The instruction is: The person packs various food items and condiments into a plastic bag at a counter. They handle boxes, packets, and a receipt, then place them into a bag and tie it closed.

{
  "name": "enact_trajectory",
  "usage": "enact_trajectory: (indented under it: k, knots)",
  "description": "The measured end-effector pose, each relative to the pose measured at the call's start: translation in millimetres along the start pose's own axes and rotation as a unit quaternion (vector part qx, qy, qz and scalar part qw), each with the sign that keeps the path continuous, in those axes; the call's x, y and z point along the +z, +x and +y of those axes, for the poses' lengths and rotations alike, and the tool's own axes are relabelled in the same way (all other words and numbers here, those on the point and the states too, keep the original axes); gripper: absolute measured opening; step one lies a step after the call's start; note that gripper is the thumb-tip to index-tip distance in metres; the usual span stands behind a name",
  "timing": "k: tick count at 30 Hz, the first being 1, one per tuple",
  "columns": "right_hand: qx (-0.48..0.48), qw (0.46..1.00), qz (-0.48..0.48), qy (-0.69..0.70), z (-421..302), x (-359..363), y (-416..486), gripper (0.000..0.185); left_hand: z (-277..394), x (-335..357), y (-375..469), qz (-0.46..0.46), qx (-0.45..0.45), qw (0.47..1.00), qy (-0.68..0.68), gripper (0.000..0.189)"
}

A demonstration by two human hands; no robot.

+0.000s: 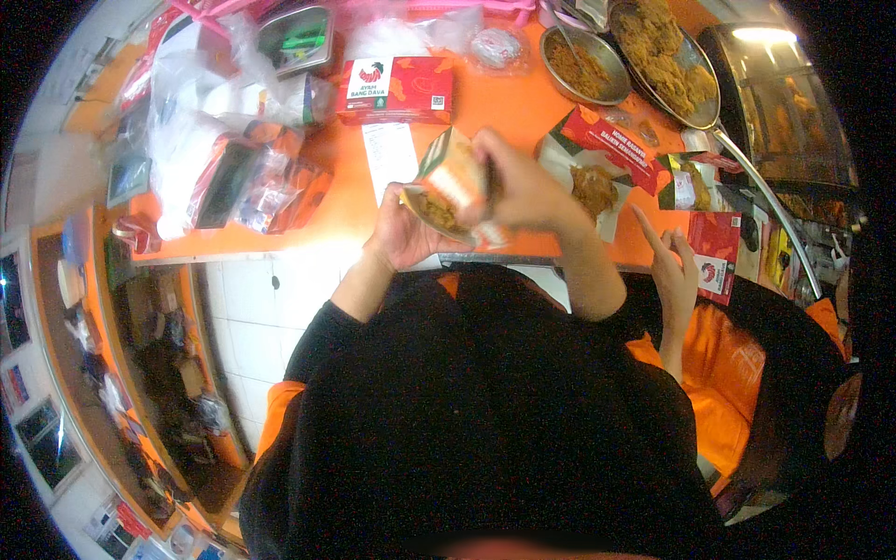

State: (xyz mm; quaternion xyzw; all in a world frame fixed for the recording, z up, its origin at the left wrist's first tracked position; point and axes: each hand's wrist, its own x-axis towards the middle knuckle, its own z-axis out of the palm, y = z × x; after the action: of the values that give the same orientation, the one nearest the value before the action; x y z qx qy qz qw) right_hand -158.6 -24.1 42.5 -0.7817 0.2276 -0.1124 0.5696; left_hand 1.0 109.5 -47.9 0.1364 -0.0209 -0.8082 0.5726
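Observation:
Above the front edge of the orange table, my left hand (397, 236) cups the lower side of a small printed paper food carton (455, 171). My right hand (521, 182), blurred, grips the carton from the other side. The carton is tilted, and brown crumbly food (435, 210) shows at its lower, open end. Whether the carton is one piece or two overlapping pieces I cannot tell. A long white paper slip with writing (388, 155) lies just behind my left hand. Right of my right hand, an open red box (616, 143) holds a piece of fried food (593, 192) on white paper.
A co-worker's hand (675, 259) points in from the right, near a red box (715, 252). Behind are a closed red box (397, 87), a metal bowl with a spoon (547, 43) and a large tray of fried food (710, 115). Plastic-wrapped packs (273, 192) crowd the left.

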Motion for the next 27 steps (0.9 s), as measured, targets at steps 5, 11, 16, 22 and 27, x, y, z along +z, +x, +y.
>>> enact_trajectory:
  k: [5,11,16,22,27]
  knots:
    - [0.198,0.865,0.016,0.460,16.6,-45.2,-14.9,0.050,-4.7,-4.0,2.2,0.007,-0.012,1.000,-0.011,0.077]
    - [0.257,0.839,0.082,0.473,39.8,-52.3,-17.5,0.045,-7.5,-13.0,2.0,0.018,-0.047,0.999,-0.001,0.078]
    - [0.235,0.832,0.045,0.501,42.4,-51.1,-16.5,0.044,-6.9,-20.7,0.4,-0.010,-0.049,0.999,-0.019,0.078]
    - [0.147,0.884,0.114,0.429,31.6,-42.2,-13.0,0.057,-20.9,-23.9,3.8,-0.001,-0.043,0.997,-0.066,0.077]
    - [-0.182,0.967,0.175,-0.027,35.3,-23.4,-22.2,0.075,-36.3,-26.5,6.7,0.014,-0.007,0.996,-0.084,0.077]
